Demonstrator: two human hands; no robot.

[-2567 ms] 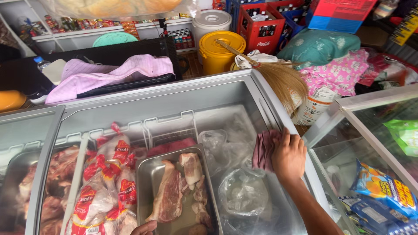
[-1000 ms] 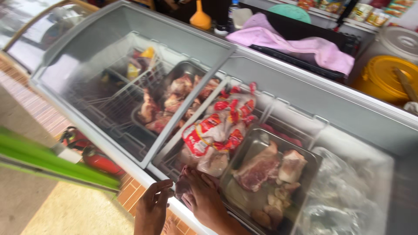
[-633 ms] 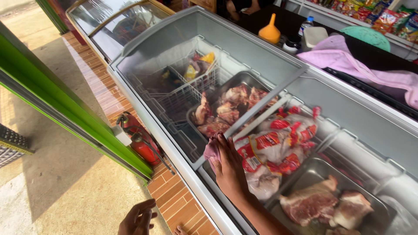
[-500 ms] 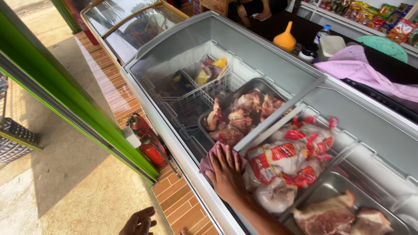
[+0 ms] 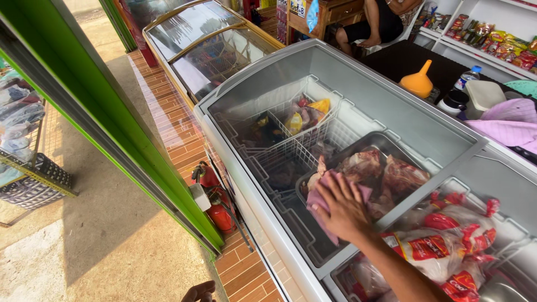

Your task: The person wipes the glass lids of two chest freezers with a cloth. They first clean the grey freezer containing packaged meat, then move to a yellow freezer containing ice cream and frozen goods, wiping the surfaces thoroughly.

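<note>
Right hand (image 5: 342, 210): flat, fingers spread, pressing pink cloth (image 5: 319, 204) on freezer lid (image 5: 358, 106); has moved leftward along the lid.
Left hand (image 5: 200, 292): below the freezer, only fingertips showing; grip cannot be told.

Cloth (image 5: 319, 204) on freezer lid (image 5: 268, 112), under right hand (image 5: 344, 210); funnel (image 5: 418, 83) behind.

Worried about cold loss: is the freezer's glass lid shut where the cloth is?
Shut there: the right hand presses the cloth flat on the glass lid, above the meat.
</note>
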